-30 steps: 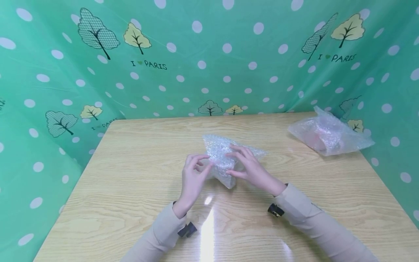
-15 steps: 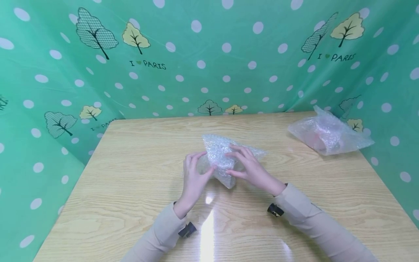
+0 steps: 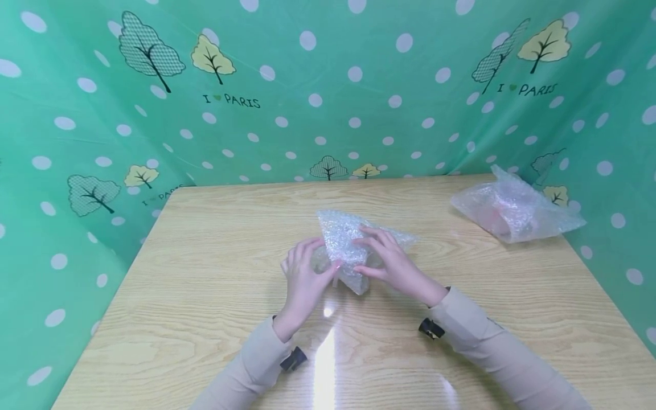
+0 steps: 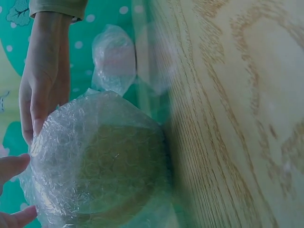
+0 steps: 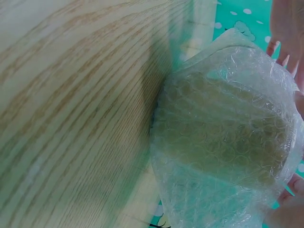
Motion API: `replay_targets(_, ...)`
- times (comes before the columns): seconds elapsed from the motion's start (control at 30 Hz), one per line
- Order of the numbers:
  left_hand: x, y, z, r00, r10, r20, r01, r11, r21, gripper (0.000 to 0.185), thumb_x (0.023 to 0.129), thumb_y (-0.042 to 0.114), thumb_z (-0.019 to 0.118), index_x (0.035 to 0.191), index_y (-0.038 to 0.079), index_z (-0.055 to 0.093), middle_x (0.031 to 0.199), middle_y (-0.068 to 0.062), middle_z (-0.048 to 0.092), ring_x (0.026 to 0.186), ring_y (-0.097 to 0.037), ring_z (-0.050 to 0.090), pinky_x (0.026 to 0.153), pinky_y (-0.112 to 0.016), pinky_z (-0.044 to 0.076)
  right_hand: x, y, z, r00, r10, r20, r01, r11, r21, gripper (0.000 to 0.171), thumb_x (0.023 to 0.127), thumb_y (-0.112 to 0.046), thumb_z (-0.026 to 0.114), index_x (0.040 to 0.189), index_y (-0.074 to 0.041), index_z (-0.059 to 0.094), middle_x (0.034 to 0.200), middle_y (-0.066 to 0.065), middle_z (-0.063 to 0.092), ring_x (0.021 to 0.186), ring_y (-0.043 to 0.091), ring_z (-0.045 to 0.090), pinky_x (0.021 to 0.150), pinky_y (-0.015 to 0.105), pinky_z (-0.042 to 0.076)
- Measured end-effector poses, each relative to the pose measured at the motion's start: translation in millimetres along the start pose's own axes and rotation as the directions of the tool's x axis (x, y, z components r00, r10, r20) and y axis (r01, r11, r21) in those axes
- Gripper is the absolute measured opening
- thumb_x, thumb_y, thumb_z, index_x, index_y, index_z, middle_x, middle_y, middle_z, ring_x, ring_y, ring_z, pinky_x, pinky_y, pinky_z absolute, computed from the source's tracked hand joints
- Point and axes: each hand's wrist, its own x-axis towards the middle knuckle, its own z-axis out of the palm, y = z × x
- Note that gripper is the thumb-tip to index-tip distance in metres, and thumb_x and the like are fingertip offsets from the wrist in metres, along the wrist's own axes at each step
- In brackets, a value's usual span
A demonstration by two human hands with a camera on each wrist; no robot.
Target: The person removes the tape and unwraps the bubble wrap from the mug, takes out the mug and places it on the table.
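A round object wrapped in clear bubble wrap [image 3: 342, 236] lies at the middle of the wooden table [image 3: 215, 256]. My left hand [image 3: 306, 272] curls around its left side, fingers and thumb against the wrap. From the right, my right hand [image 3: 390, 259] holds it with fingers spread over the top and the thumb at the near edge. The left wrist view shows the wrapped bundle [image 4: 99, 161] close up, with my right hand [image 4: 42, 85] behind it and my left fingertips [image 4: 12, 167] at the frame's edge. In the right wrist view the bundle [image 5: 223, 137] fills the right half.
A second bubble-wrapped bundle [image 3: 512, 208] with something pinkish inside lies at the table's back right corner. It also shows in the left wrist view as a second bundle [image 4: 111, 57]. A green dotted curtain [image 3: 328, 85] encloses the table on three sides.
My left hand has moved in from just beside the wrap and closed around the bundle's left side. The right hand and the bundle have stayed put.
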Motion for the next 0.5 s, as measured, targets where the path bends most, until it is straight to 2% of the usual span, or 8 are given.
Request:
replay_targets(0.13, -0.3, 0.4, 1.1, 1.000, 0.019, 0.004, -0.019, 1.000, 0.017, 0.052, 0.070, 0.030, 0.072, 0.110, 0.001, 0.055, 0.117, -0.012, 0.051, 0.109, -0.028, 0.041, 0.092, -0.046, 0.024, -0.3, -0.5, 0.1, 1.000, -0.010, -0.006, 0.010, 1.000, 0.001, 0.050, 0.072, -0.022, 0.071, 0.116, -0.008, 0.052, 0.134, 0.013, 0.037, 0.122, 0.028, 0.032, 0.101, 0.048, 0.029)
replay_targets(0.37, -1.1, 0.0, 3.6, 0.999, 0.009, 0.032, -0.009, 1.000, -0.026, 0.054, 0.070, 0.030, 0.073, 0.112, 0.002, 0.054, 0.122, -0.014, 0.049, 0.114, -0.029, 0.040, 0.097, -0.047, 0.027, -1.6, -2.0, -0.5, 0.999, -0.035, -0.029, 0.035, 0.999, 0.005, 0.052, 0.070, -0.020, 0.072, 0.116, -0.007, 0.052, 0.133, 0.015, 0.038, 0.121, 0.030, 0.033, 0.099, 0.050, 0.031)
replay_targets(0.5, -0.6, -3.0, 5.8, 0.999, 0.008, 0.044, -0.007, 1.000, -0.029, 0.055, 0.071, 0.035, 0.071, 0.112, 0.003, 0.054, 0.125, -0.012, 0.047, 0.116, -0.029, 0.038, 0.099, -0.049, 0.025, -1.6, -3.0, -0.8, 1.000, -0.020, -0.024, 0.020, 1.000, 0.020, 0.052, 0.071, -0.021, 0.072, 0.117, -0.008, 0.052, 0.134, 0.014, 0.037, 0.122, 0.030, 0.033, 0.099, 0.051, 0.030)
